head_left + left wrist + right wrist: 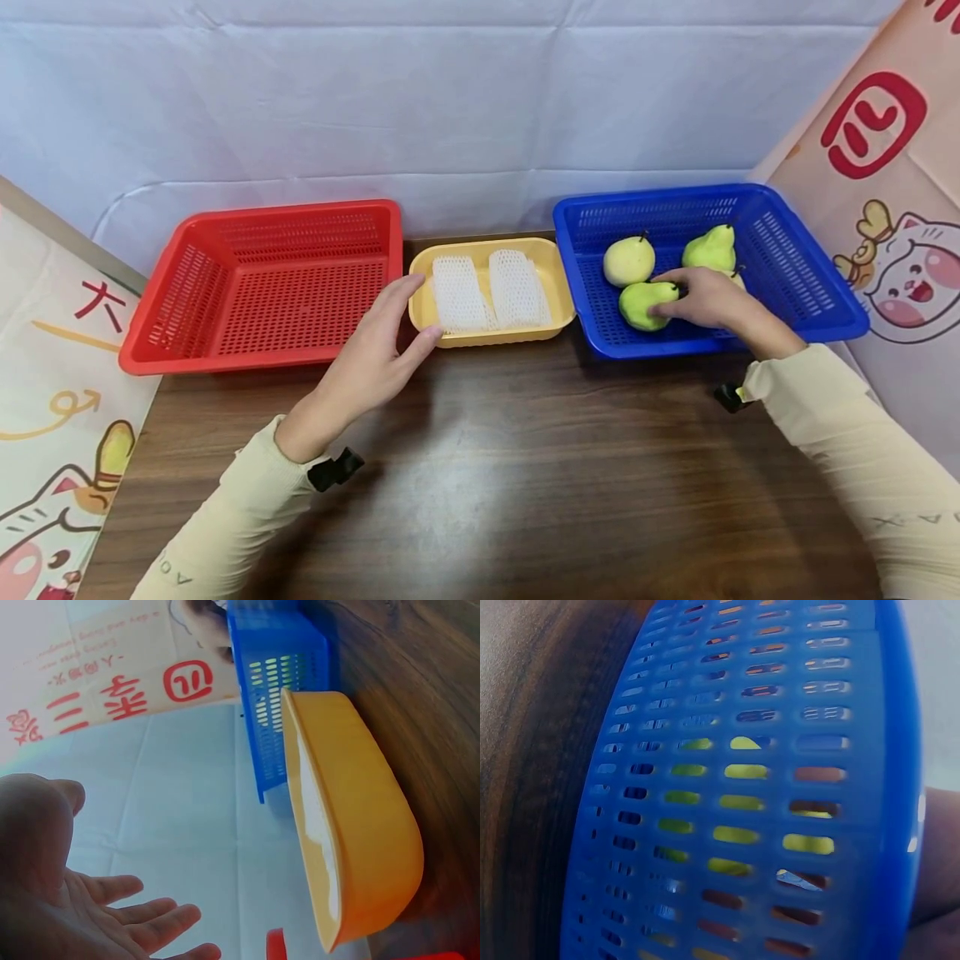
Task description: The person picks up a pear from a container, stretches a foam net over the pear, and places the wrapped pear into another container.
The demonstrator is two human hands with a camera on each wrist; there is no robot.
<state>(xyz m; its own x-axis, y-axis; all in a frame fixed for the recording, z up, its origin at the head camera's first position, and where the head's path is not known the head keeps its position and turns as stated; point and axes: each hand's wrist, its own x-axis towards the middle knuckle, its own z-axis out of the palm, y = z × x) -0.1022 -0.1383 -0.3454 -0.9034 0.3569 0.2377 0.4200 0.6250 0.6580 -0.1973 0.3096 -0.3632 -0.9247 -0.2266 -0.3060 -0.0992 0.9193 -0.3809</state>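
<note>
"Grip state?"
"Right grip (697, 297): pinching the front green pear (642, 307) inside the blue basket (637, 352). Left grip (372, 354): spread, near the yellow tray (510, 338)."
"Handling?"
"Press lightly; lift straight, avoiding bruises."

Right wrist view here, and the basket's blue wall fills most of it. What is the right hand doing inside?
Observer: The head view shows the right hand gripping a green pear in the blue basket.
Operator: And the left hand?
Observer: It holds nothing, beside the yellow tray.
Operator: Is anything in that tray?
Observer: Yes, white mesh sleeves, lying side by side.
</note>
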